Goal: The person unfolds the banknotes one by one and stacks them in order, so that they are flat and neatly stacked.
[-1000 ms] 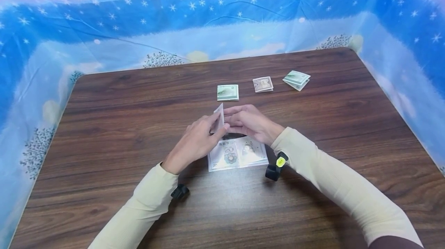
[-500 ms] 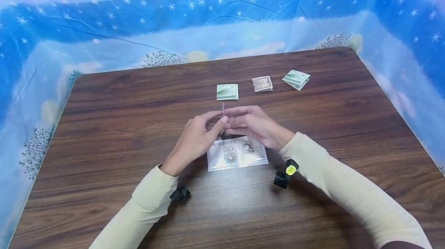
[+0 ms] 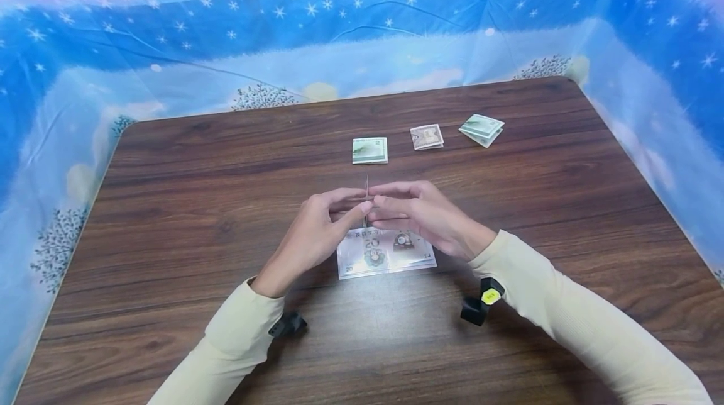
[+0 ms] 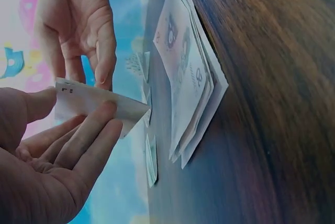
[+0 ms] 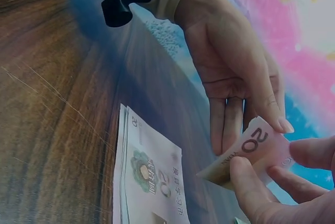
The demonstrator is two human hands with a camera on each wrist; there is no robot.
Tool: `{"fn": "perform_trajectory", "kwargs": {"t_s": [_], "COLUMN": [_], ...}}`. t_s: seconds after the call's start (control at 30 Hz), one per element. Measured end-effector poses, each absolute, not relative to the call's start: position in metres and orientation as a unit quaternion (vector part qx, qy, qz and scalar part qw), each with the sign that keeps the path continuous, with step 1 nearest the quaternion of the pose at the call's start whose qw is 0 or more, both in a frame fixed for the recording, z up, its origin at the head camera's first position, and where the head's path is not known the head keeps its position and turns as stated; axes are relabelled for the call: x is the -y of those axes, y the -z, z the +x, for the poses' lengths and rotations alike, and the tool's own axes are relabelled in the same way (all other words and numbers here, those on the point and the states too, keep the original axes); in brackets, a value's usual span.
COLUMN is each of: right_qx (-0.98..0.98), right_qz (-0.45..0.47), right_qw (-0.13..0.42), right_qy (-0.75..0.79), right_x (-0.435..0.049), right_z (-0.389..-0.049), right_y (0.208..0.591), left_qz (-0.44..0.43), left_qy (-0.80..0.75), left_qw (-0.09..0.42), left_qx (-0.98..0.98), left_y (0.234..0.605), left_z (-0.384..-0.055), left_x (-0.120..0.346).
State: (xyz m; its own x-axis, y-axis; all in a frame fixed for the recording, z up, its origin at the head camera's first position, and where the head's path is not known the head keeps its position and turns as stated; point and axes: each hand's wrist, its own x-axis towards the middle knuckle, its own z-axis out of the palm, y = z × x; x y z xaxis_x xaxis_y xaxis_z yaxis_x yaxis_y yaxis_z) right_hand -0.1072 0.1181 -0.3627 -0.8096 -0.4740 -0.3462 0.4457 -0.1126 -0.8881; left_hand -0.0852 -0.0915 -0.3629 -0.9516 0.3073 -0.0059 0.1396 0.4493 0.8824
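A folded 20-yuan banknote (image 5: 256,143) stands upright between the two hands, nearly edge-on in the head view. My left hand (image 3: 319,229) pinches it from the left with thumb and fingers. From the right, my right hand (image 3: 438,219) holds its other side, thumb (image 5: 314,152) at one edge and fingertips against the printed face. In the left wrist view the fingers (image 4: 99,130) lie across the folded note. Just below and nearer the body, a stack of flat banknotes (image 3: 387,254) rests on the table, partly hidden by the hands. Its notes show a centre crease.
Beyond the hands lie a folded green note (image 3: 370,151), a folded brown note (image 3: 427,136) and another folded green note (image 3: 481,130), partly sprung open. The wooden table (image 3: 198,204) has a snowflake-print cloth (image 3: 317,15) around its far sides.
The held note has turned from tilted, with its face showing, to nearly edge-on. Both hands have come slightly nearer the body, and the right wrist has swung right and down. The table notes stay put.
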Motion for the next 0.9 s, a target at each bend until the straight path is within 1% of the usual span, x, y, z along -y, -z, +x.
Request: {"fn": "perform_trajectory", "kwargs": {"t_s": [0.33,0.5,0.73,0.9], "right_qx": [-0.605,-0.624,-0.654,-0.674], "right_qz": [-0.026,-0.022,-0.006,-0.001], "right_qw": [0.292,0.280,0.271,0.264], "right_qy": [0.740,0.729,0.706,0.690], "right_x": [-0.121,-0.122,-0.125,-0.131], "right_z": [-0.095,-0.093,-0.092,-0.092], "right_y": [0.364,0.368,0.368,0.370], "left_qz": [0.151,0.155,0.111,0.098], "left_qy": [-0.510,-0.516,-0.529,-0.544], "left_qw": [0.082,0.093,0.115,0.109], "left_qx": [-0.843,-0.837,-0.833,-0.826], "left_y": [0.363,0.366,0.366,0.366], "left_z": [-0.075,-0.071,-0.068,-0.068], "left_x": [0.089,0.088,0.087,0.089]}}
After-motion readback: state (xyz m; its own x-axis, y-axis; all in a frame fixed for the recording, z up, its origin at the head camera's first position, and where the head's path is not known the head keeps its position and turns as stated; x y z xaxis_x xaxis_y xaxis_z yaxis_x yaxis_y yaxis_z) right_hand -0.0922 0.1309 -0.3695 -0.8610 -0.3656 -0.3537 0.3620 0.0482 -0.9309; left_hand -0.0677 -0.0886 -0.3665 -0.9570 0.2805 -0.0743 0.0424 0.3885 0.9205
